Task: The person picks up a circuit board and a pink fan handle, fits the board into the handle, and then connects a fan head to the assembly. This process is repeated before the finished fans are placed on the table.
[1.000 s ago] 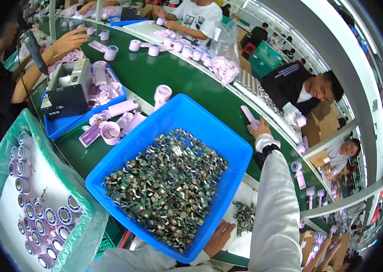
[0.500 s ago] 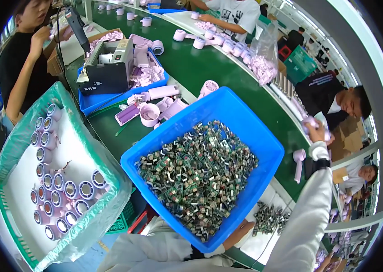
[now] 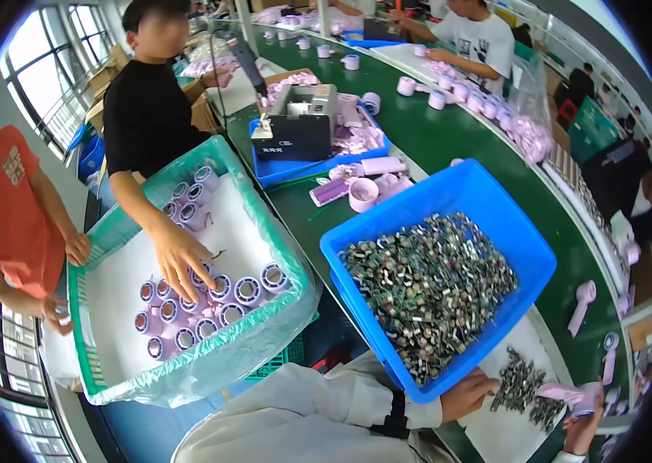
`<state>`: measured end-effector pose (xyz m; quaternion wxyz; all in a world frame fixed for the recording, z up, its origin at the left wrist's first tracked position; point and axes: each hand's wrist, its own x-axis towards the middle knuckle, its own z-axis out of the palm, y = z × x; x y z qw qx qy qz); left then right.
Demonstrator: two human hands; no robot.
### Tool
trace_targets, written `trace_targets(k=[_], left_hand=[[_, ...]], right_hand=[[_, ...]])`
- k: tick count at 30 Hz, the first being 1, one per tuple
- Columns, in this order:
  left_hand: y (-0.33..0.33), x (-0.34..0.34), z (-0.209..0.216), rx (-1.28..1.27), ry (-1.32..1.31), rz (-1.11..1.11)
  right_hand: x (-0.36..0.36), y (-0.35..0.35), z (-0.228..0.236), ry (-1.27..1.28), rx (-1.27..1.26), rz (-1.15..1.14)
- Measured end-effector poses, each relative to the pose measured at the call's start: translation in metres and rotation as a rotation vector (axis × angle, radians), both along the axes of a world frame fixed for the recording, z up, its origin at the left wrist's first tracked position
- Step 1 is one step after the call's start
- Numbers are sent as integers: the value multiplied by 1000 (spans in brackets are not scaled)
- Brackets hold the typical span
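Observation:
My right hand (image 3: 585, 429), at the lower right, is closed around a pale pink handheld fan housing (image 3: 562, 392) with a round head and a handle. The housing is over the edge of a loose pile of small green circuit boards (image 3: 517, 380) on a white sheet. Beside that pile, near the bottom corner of a blue bin (image 3: 435, 390), is my left hand (image 3: 468, 395). Its fingers are curled together at the tips, and anything between them is too small to make out. Many more small circuit boards (image 3: 426, 293) fill the tilted blue bin.
A plastic-lined green crate (image 3: 210, 359) at left holds pink round fan heads; a co-worker's hand (image 3: 179, 251) reaches in. Behind are a black machine (image 3: 295, 135) and pink parts in a blue tray (image 3: 268, 177). Fan housings (image 3: 584, 301) lie along the green conveyor (image 3: 395, 100).
My right hand has come back from the far right with the pink fan housing. My left hand shows more fully beside the board pile. The co-worker's hand has entered the crate; the view has shifted left.

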<state>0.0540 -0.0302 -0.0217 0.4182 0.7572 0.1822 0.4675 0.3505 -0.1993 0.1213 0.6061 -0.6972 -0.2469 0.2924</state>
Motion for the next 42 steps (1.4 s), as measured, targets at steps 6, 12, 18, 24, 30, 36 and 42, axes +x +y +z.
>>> trace_targets(k=[6, 12, 18, 24, 30, 36, 42], left_hand=[[21, -10, 9, 140, 132, -139], [41, -17, 23, 141, 180, -175], [28, -16, 39, 124, 276, -188], [21, -26, 34, -128, 254, -182], [10, -20, 32, -157, 133, -379], [-29, -4, 59, -81, 210, -577], [-28, -2, 39, 79, 263, -675]], right_hand=[[-64, -60, -55, 110, -282, -68], [-125, 4, -44, -149, -488, -226], [-136, -17, -76, -908, -405, -435], [-165, -23, -43, -1030, -335, -405], [-172, -21, -55, -861, -481, 140], [-162, -16, -70, -1150, -297, 112], [-157, -28, -80, -1385, -302, 216]])
